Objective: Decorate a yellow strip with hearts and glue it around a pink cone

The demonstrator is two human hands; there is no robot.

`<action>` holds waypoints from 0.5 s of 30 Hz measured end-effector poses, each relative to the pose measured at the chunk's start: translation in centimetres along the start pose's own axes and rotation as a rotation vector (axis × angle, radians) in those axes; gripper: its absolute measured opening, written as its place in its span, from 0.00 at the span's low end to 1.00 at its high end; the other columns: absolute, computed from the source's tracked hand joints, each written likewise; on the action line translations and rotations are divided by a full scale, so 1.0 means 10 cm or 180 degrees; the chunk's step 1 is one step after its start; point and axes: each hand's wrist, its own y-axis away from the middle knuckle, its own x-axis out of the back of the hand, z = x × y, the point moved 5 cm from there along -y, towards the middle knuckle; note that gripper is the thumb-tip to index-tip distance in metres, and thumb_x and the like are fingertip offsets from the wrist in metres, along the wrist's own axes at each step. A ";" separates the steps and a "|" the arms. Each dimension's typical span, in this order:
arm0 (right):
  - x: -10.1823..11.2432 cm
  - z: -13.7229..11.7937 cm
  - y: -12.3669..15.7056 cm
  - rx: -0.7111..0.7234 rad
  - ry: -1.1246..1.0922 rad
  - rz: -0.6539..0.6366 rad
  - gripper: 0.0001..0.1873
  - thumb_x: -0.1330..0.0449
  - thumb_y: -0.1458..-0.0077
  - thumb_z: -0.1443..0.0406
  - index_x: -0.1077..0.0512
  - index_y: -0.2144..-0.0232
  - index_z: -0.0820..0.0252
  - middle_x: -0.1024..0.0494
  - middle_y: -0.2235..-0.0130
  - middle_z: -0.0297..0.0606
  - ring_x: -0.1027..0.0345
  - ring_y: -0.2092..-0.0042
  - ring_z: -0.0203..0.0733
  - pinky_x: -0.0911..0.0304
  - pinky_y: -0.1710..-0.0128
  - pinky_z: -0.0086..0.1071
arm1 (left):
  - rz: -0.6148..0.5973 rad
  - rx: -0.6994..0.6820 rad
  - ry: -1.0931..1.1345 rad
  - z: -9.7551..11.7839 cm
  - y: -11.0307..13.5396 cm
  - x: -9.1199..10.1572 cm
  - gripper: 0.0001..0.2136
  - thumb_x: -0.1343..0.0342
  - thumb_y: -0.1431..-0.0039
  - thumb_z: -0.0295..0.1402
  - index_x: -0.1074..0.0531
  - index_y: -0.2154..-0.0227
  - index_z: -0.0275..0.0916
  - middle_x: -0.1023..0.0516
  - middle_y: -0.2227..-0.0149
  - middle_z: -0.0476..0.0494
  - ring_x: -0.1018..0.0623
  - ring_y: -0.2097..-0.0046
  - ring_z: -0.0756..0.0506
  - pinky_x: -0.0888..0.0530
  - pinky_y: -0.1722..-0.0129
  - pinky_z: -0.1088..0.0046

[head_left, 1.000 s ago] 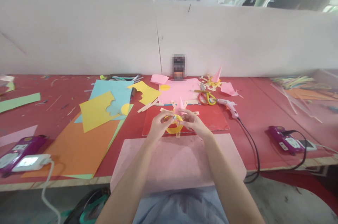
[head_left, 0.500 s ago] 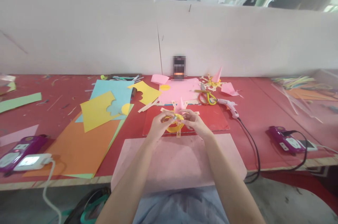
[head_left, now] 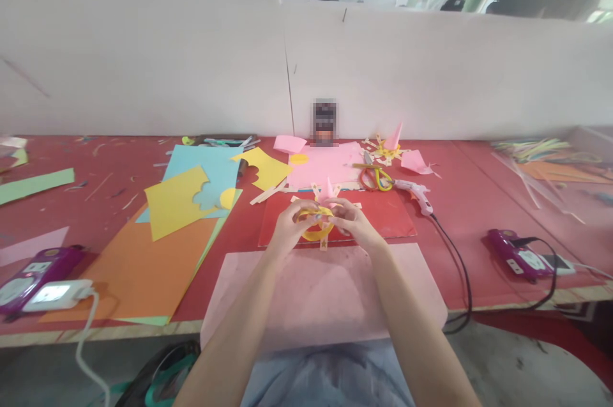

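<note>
Both my hands meet over a red sheet (head_left: 383, 212) at the middle of the table. My left hand (head_left: 287, 228) and my right hand (head_left: 352, 223) have their fingers pinched on a small paper craft (head_left: 318, 231): a yellow paper ring with a pink cone tip and cream strips sticking out. A pale pink sheet (head_left: 316, 292) lies under my forearms at the table's front edge.
Scissors (head_left: 373, 176) and a glue gun (head_left: 417, 195) with a black cord lie to the right. Yellow, blue and orange sheets (head_left: 177, 202) spread on the left. Purple power strips sit at left (head_left: 33, 269) and right (head_left: 520, 255). A white partition (head_left: 191, 62) walls the back.
My fingers have shifted slightly on the paper craft and closed a little nearer together. Nothing else on the table has moved.
</note>
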 end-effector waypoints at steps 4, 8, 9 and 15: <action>-0.01 0.00 0.00 -0.0015 0.0026 -0.0010 0.20 0.40 0.53 0.61 0.35 0.56 0.51 0.35 0.71 0.28 0.53 0.80 0.25 0.56 0.83 0.23 | -0.0066 -0.0132 -0.0084 0.05 0.01 -0.01 0.10 0.42 0.55 0.36 0.28 0.67 0.41 0.26 0.60 0.44 0.28 0.55 0.46 0.31 0.54 0.68; -0.03 0.01 -0.01 -0.0045 0.0044 -0.0054 0.21 0.39 0.54 0.62 0.35 0.55 0.50 0.34 0.70 0.28 0.51 0.79 0.25 0.55 0.83 0.23 | -0.0159 -0.0186 -0.0124 0.08 0.02 -0.04 0.07 0.43 0.53 0.33 0.27 0.69 0.41 0.26 0.61 0.45 0.28 0.56 0.46 0.31 0.54 0.68; -0.03 0.01 -0.01 -0.0047 0.0045 -0.0054 0.21 0.39 0.55 0.62 0.35 0.55 0.49 0.33 0.71 0.28 0.52 0.79 0.25 0.55 0.83 0.23 | -0.0173 -0.0190 -0.0124 0.08 0.02 -0.04 0.07 0.43 0.53 0.33 0.27 0.69 0.41 0.26 0.61 0.45 0.27 0.57 0.46 0.31 0.55 0.68; -0.03 0.05 -0.02 -0.0099 0.0070 -0.0059 0.23 0.38 0.56 0.61 0.35 0.55 0.48 0.33 0.72 0.27 0.52 0.80 0.25 0.55 0.84 0.23 | -0.0168 -0.0219 -0.0110 0.07 0.02 -0.04 0.06 0.46 0.52 0.28 0.26 0.70 0.41 0.26 0.63 0.45 0.27 0.56 0.47 0.30 0.55 0.68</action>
